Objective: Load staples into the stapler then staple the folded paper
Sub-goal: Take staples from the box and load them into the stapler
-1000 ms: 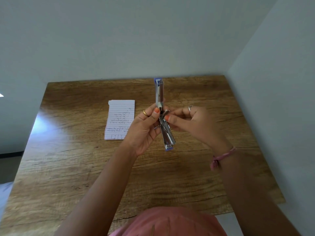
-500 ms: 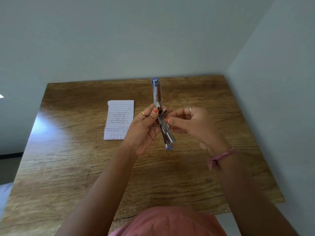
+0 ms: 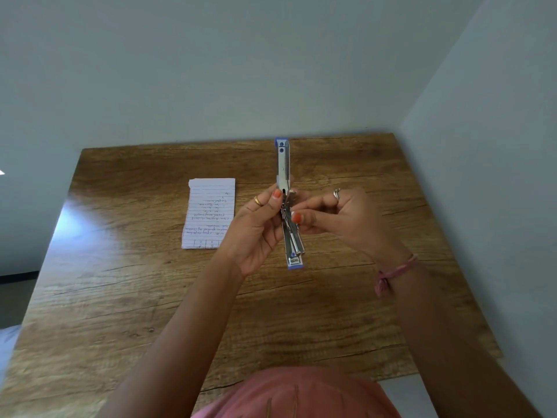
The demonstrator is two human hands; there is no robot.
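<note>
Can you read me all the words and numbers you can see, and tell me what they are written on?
Folded paper: lines of handwriting, upside down from this view and too small to read.
Stapler: a small mark at its near end, too blurred to read.
No other text can be seen.
</note>
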